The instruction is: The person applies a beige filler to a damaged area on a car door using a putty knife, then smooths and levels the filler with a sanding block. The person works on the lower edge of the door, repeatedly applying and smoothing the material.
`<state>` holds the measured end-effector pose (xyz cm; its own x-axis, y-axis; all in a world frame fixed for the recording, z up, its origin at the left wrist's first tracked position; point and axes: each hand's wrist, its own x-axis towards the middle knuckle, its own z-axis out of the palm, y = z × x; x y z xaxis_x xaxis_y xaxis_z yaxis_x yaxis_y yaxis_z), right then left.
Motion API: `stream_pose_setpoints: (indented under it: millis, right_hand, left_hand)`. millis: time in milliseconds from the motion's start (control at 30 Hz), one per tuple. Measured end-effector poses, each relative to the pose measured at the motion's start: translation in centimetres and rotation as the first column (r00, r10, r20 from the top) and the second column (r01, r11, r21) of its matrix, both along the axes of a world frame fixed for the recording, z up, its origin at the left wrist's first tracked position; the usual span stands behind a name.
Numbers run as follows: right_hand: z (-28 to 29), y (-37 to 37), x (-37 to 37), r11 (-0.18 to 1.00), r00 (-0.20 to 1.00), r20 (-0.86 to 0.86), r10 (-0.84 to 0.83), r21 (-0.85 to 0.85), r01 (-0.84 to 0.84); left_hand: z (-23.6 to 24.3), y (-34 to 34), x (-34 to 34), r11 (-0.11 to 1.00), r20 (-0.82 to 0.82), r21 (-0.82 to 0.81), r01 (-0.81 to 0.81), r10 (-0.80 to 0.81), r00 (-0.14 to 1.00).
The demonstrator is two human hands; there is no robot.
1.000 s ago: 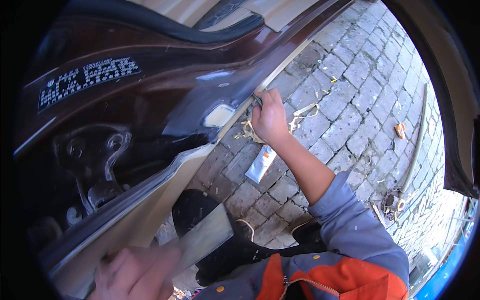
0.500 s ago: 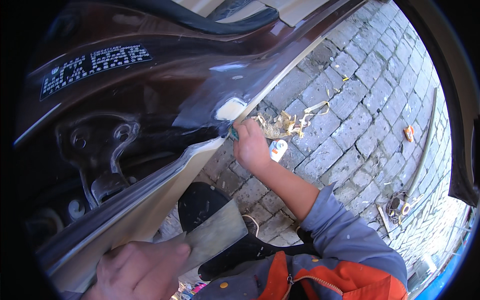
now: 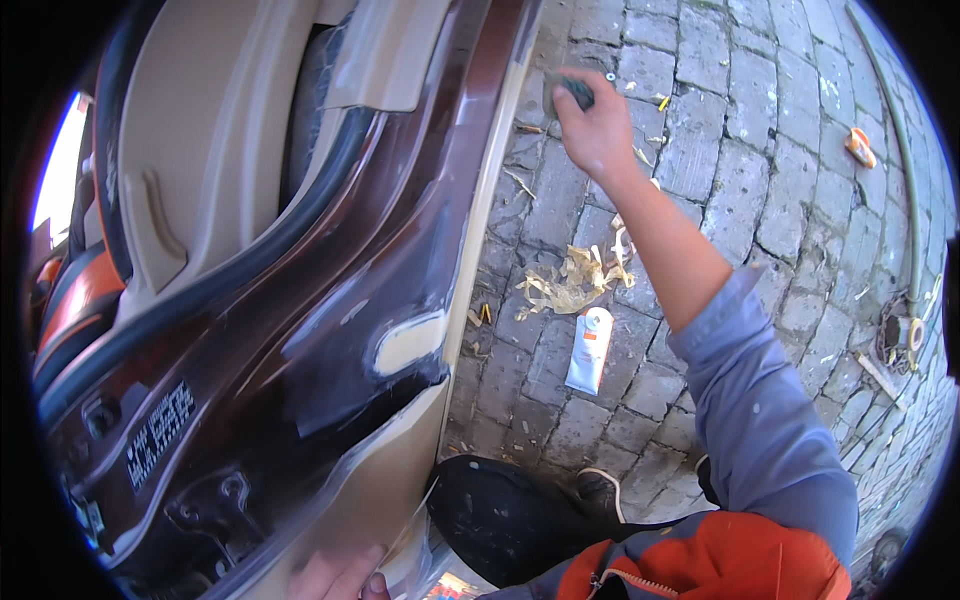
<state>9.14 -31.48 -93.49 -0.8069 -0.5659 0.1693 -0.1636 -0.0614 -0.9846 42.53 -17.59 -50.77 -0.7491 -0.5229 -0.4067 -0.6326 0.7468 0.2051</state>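
Note:
My right hand (image 3: 595,125) is closed on a small dark green pad (image 3: 578,93), above the paving just right of the pale strip (image 3: 492,175) along the car door's edge. My left hand (image 3: 338,575) is low in the view, fingers curled round a thin flat scraper (image 3: 405,550) that shows only partly. Beside it is the brown door panel (image 3: 250,380), with a white filler patch (image 3: 408,342) near its edge and a cream sheet along the lower part.
Brick paving (image 3: 720,130) holds a white tube (image 3: 590,350), torn yellowish tape (image 3: 565,285), an orange-and-white object (image 3: 860,148), a long hose (image 3: 905,180) and a tape roll (image 3: 910,340). Beige car interior (image 3: 200,140) fills the upper left. My black-trousered leg is below.
The view has turned, showing more of the car interior. My right hand has moved up and away from beside the filler patch. My left hand with the scraper has slipped lower in view.

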Motion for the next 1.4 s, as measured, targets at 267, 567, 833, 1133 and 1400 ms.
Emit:
stream_pose_setpoints:
  millis: [267, 567, 833, 1133, 1400]
  right_hand:
    - [0.5, -3.7, -2.5, 0.983, 0.928, -0.373, -0.004, -0.174, -0.066]
    - [0.5, 3.0, 7.4, 0.960, 0.880, -0.443, 0.172, -0.125, -0.251]
    - [1.8, 9.0, 17.0, 0.925, 0.914, -0.234, 0.332, -0.107, -0.364]
    - [2.2, 12.6, 19.9, 0.867, 0.854, -0.229, 0.467, -0.074, -0.493]
    - [3.0, 9.1, 18.5, 0.974, 0.969, -0.170, 0.177, -0.111, -0.197]
  left_hand:
    - [-1.2, -0.3, 1.2, 0.999, -0.017, -0.007, 0.054, -0.054, 0.998]
    - [-1.4, -0.6, 0.4, 0.999, -0.031, 0.033, 0.015, -0.014, 0.999]
    - [-1.3, -0.6, 0.4, 1.000, -0.023, 0.027, -0.015, 0.016, 1.000]
    - [-1.7, -0.8, 0.4, 0.999, -0.065, 0.027, -0.018, 0.020, 0.998]
    - [-1.8, -0.8, 0.1, 1.000, -0.063, 0.027, -0.010, 0.012, 0.998]
